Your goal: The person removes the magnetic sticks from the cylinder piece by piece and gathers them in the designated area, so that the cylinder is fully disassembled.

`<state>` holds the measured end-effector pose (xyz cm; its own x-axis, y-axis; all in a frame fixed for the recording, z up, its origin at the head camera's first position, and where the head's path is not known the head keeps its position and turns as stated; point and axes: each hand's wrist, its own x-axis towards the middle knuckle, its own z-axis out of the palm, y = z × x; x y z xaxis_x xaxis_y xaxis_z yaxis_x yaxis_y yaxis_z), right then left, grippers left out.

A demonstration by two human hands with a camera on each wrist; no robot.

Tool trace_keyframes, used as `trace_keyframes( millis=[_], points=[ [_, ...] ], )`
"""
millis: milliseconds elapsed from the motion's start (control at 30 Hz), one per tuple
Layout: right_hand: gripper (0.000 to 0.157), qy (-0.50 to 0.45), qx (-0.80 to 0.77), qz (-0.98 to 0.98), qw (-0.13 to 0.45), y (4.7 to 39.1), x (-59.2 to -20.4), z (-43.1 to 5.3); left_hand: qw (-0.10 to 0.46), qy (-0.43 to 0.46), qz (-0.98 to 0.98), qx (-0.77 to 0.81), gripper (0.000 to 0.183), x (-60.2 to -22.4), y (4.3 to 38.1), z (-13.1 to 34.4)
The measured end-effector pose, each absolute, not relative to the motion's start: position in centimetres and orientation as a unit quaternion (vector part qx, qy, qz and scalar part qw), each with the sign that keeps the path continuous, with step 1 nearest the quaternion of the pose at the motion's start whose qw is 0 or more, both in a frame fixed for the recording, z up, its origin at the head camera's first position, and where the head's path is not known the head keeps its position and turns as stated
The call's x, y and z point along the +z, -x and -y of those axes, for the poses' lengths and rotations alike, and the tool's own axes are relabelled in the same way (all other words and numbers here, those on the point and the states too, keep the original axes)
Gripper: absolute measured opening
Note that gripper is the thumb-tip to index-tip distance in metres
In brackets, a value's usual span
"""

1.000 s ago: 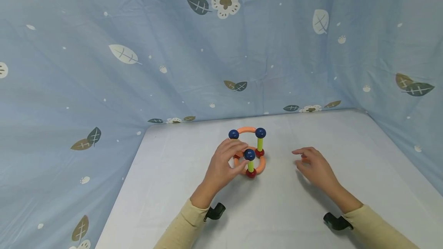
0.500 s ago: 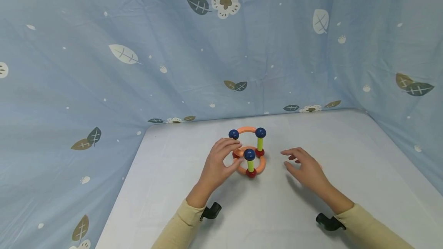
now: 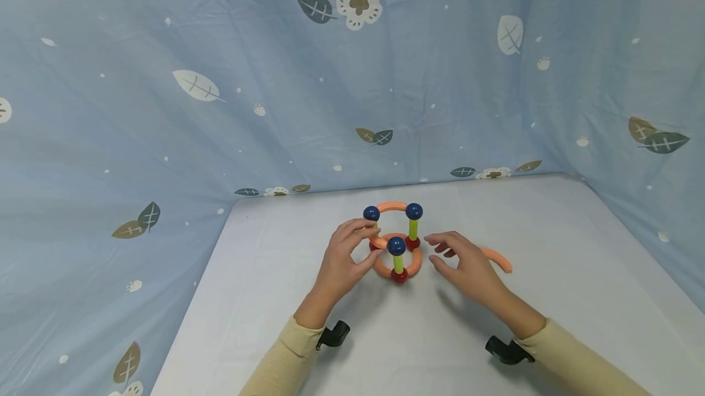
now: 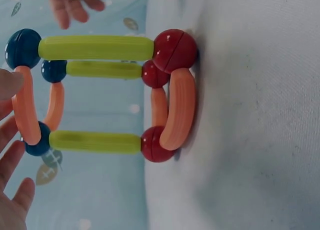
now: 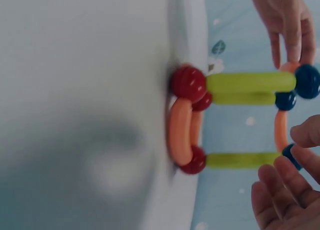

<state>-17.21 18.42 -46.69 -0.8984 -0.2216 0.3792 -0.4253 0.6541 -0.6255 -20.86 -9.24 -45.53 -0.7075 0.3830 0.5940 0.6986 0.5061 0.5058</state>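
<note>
A frame of magnetic sticks and balls stands on the table, with red balls (image 3: 399, 275) at its base and upright yellow-green sticks (image 3: 413, 229). Blue balls (image 3: 396, 246) top the sticks, and curved orange sticks (image 3: 392, 206) link balls at both levels. At the frame's left side is my left hand (image 3: 343, 258), thumb and fingers loosely spread about the upper left curved stick (image 4: 26, 106). My right hand (image 3: 465, 264), fingers relaxed and apart with nothing between them, is just right of the frame. In the right wrist view its fingers (image 5: 285, 187) overlap a blue ball.
A loose curved orange stick (image 3: 498, 259) lies right of the right hand, partly hidden by it. The white-covered table (image 3: 264, 298) ends at a blue patterned curtain (image 3: 308, 108) behind and at the sides. Each wrist carries a black mount (image 3: 335, 335).
My right hand has moved left toward the frame, uncovering the loose curved stick. My left hand has drawn slightly left, its thumb and fingers away from the front blue ball.
</note>
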Motion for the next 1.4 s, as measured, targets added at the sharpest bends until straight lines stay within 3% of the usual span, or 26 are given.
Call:
trace_keyframes(
  millis=[267, 633, 1400],
  points=[
    [0.039, -0.226, 0.43, 0.863, 0.136, 17.6, -45.7, -16.2, 0.207, 0.322, 0.842, -0.38, 0.031, -45.8, 21.0, 9.3],
    [0.05, -0.245, 0.457, 0.844, 0.138, 17.7, -45.1, -13.9, 0.225, 0.338, 0.83, -0.382, 0.031, -46.2, 21.2, 9.2],
    [0.04, -0.259, 0.44, 0.845, 0.161, 17.7, -45.0, -13.4, 0.242, 0.358, 0.823, -0.37, 0.026, -46.3, 21.5, 8.8]
  ],
)
